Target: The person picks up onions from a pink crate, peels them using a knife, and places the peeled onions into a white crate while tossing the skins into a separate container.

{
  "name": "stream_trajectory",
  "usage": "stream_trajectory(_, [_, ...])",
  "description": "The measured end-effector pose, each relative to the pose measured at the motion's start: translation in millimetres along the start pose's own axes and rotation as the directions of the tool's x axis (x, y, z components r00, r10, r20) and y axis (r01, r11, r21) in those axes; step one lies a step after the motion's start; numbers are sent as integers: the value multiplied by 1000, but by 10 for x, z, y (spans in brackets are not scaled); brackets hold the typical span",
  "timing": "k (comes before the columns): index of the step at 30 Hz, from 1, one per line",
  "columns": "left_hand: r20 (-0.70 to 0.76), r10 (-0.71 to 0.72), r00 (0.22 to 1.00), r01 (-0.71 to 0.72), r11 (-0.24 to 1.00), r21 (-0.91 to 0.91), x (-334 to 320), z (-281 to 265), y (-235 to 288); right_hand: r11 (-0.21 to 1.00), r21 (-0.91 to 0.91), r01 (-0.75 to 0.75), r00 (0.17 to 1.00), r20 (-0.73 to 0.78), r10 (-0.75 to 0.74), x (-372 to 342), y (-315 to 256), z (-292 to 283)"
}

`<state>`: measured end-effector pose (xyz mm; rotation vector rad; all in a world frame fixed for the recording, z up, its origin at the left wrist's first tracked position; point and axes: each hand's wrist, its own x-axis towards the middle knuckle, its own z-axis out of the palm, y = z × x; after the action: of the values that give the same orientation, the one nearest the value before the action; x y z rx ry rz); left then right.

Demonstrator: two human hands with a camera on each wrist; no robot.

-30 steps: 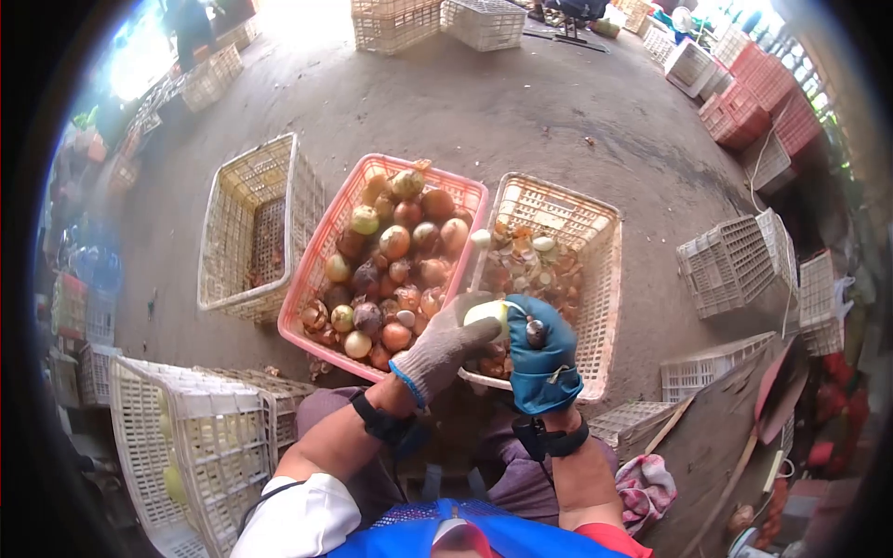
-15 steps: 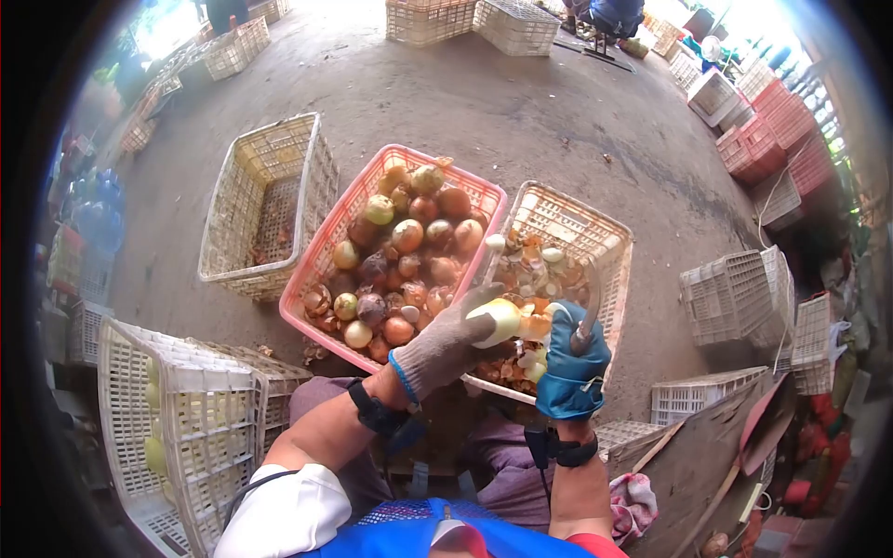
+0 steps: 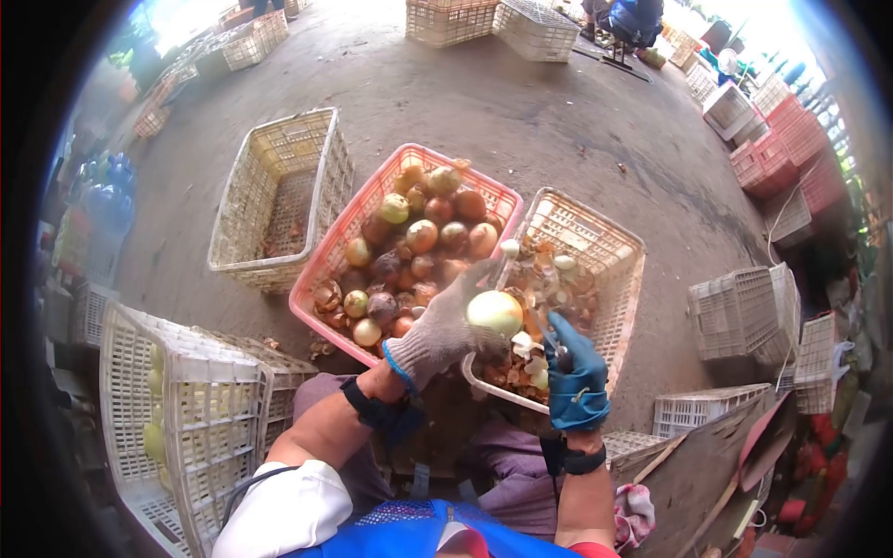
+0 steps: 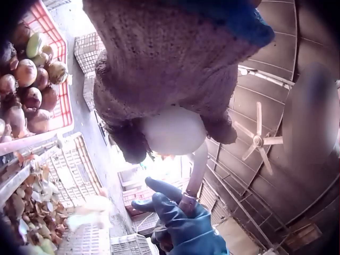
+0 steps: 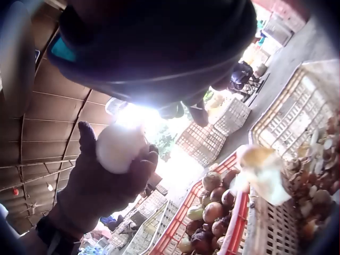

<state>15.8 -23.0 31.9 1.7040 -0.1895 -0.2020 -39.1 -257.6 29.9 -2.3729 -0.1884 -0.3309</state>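
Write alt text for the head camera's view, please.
A person's gloved left hand holds a pale onion and the blue-gloved right hand a knife, over a crate of peelings. Beside it, a pink crate holds unpeeled onions.

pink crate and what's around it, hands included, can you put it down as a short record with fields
left hand: knitted glove, holds a peeled onion
right hand: blue glove, grips a knife
blade touching onion: cannot tell
pink crate: unpeeled onions
right pale crate: peelings
left pale crate: a few scraps on its floor
loose peel: blurred, apparently in midair
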Motion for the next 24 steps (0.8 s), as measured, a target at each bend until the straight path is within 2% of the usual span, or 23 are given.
stream_trajectory(1, [-5,-28,1000,28,999,44,-16,-26,58,994,-9,110,993,-46,-110,10,11,35])
stream_trajectory(2, [-8,-55,998,56,995,88,-31,-39,84,992,-33,123,992,-25,-123,7,15,43])
stream_trajectory(3, [-34,39,999,-33,988,152,-30,-46,70,989,-60,137,990,-5,-138,6,25,37])
stream_trajectory(6, [-12,-104,995,104,988,110,-13,-83,163,980,-117,163,986,46,-159,9,25,3])
stream_trajectory(10, [-7,-101,995,101,988,118,-1,-77,111,974,-129,187,982,63,-180,-2,56,-7])
stream_trajectory(19, [-9,-90,996,91,986,141,-10,-73,105,985,-129,116,993,34,-112,-52,43,6])
stream_trajectory(22, [-36,-84,996,89,978,191,0,-58,135,997,-39,-69,985,158,75,-104,-16,-12])
stream_trajectory(24, [-62,-66,996,78,972,220,-1,-50,125,997,23,-78,991,110,75,-165,38,83])
